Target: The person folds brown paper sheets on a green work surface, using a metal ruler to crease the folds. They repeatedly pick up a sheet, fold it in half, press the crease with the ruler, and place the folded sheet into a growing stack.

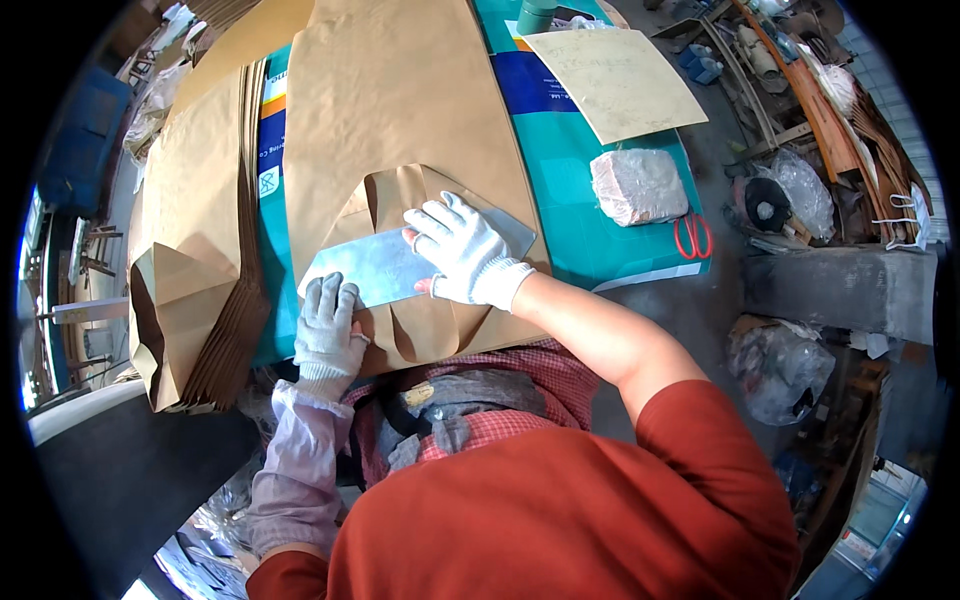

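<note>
A large brown kraft paper bag (400, 90) lies flat before me, its near end spread into folded flaps (425, 330). Across that end rests a flat silvery metal plate (380, 265), slanting up to the right. My right hand (460, 245), in a white knit glove with bare fingertips showing, lies on the plate with its fingers stretched toward the far left. My left hand (327, 325), gloved in greyish white, rests at the plate's left end, fingers extended over its edge and the paper. Part of the plate is hidden beneath the right hand.
A stack of brown paper bags (200, 190) stands at the left. On the teal printed sheet (560, 200) lie a wrapped whitish block (640, 187), red-handled scissors (692, 237) and a beige board (620, 80). A green container (536, 16) is at the far edge. Plastic bags (780, 370) lie at right.
</note>
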